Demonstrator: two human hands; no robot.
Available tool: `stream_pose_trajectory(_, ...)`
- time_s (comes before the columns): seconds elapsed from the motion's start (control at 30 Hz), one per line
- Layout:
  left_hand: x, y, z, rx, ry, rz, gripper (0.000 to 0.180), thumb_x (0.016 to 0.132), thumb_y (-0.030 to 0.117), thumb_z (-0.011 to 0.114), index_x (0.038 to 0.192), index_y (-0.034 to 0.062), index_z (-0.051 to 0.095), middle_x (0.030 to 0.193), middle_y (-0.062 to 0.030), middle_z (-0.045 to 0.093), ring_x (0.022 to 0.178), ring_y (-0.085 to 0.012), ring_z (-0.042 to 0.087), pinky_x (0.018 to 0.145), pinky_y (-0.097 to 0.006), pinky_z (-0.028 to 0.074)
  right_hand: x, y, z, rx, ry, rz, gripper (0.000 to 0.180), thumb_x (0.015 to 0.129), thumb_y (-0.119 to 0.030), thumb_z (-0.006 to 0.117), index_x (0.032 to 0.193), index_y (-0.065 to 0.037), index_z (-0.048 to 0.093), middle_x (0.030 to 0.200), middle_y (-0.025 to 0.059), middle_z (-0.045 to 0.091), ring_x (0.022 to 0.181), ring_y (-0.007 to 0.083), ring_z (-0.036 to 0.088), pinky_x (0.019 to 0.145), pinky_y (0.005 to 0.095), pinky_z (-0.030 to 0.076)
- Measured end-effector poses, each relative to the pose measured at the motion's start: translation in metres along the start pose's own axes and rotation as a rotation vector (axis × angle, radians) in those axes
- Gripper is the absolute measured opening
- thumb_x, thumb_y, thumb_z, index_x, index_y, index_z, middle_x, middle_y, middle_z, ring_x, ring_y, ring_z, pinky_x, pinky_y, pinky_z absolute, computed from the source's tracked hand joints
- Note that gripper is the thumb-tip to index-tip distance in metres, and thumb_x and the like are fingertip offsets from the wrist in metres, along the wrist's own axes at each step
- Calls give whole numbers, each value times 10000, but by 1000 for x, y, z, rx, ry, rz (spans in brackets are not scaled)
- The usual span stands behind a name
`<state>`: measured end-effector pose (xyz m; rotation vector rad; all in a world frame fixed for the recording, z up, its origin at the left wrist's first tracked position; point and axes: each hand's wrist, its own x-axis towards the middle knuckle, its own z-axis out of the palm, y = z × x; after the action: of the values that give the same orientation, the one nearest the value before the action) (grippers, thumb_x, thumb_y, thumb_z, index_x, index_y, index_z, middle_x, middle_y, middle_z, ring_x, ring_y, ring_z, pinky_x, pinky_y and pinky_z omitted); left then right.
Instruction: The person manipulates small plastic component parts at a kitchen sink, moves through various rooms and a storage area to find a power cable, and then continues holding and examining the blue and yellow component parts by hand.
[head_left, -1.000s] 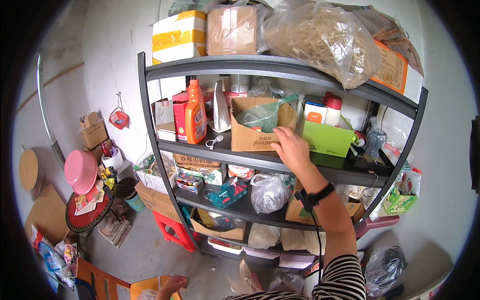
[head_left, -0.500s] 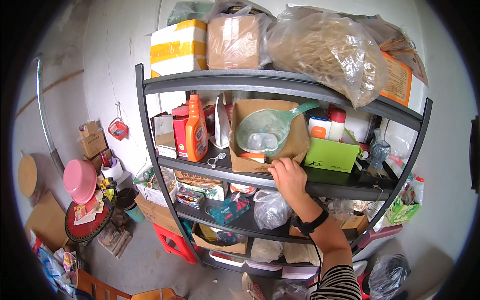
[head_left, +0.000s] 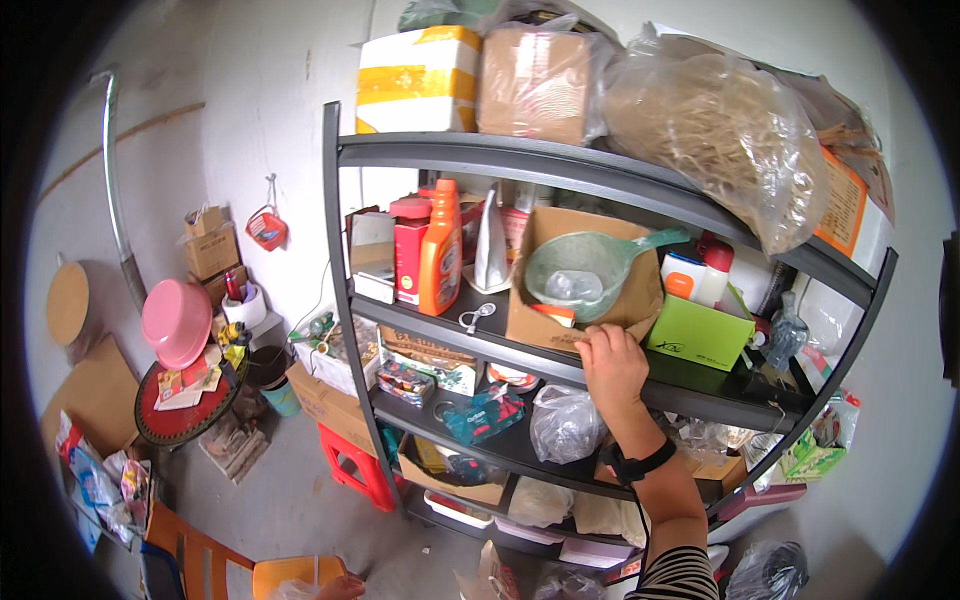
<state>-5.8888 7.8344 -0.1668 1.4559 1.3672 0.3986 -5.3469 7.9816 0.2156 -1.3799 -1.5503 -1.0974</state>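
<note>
My right hand [head_left: 612, 365], with a black band on the wrist, has its fingers curled over the front edge of an open cardboard box [head_left: 545, 332] on the shelf. Inside the box rests a translucent green ladle-like scoop [head_left: 585, 262], its handle sticking out to the right over the rim. A small clear plastic item [head_left: 574, 287] lies in the scoop's bowl. At the lower edge, part of my left hand [head_left: 340, 588] shows beside a yellow-orange chair seat [head_left: 290, 574] and a bit of clear plastic. Most of its fingers are cut off or blurred.
An orange bottle [head_left: 441, 255] stands left of the box on the black metal shelf unit [head_left: 600, 160]; a green box [head_left: 702, 332] stands right. Bags and packages fill the lower shelves. A red stool [head_left: 350, 465] and a round table [head_left: 165, 425] are on the left.
The view has swung left, so the shelf sits farther right in the picture. My right hand stays on the box's front edge. My left hand has come in at the lower edge.
</note>
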Motion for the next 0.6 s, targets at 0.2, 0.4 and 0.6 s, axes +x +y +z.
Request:
stream_pose_trajectory(0.2,-37,-22,-4,-182,87,-92,412,763,258,647,1028,-36,535,922,-76,600,853,-137,559,755,-264,452,11,-21,-2,73,-95,73,270,651,-176,655,883,-84,553,838,65,511,792,259,523,689,349,434)
stream_pose_trajectory(0.4,-104,-19,-4,-167,226,-171,331,744,244,646,949,-8,582,854,-76,628,835,-148,581,751,-271,452,-7,-42,-9,11,-116,86,325,708,-183,626,1010,-90,550,1001,74,517,920,253,521,756,338,445)
stream_pose_trajectory(0.6,-229,-139,-10,133,345,-117,351,765,382,576,857,44,601,814,-97,621,736,-171,553,658,-340,426,-76,-189,-58,338,-106,121,292,780,-167,565,1056,-77,534,1065,85,514,944,276,529,763,356,446)
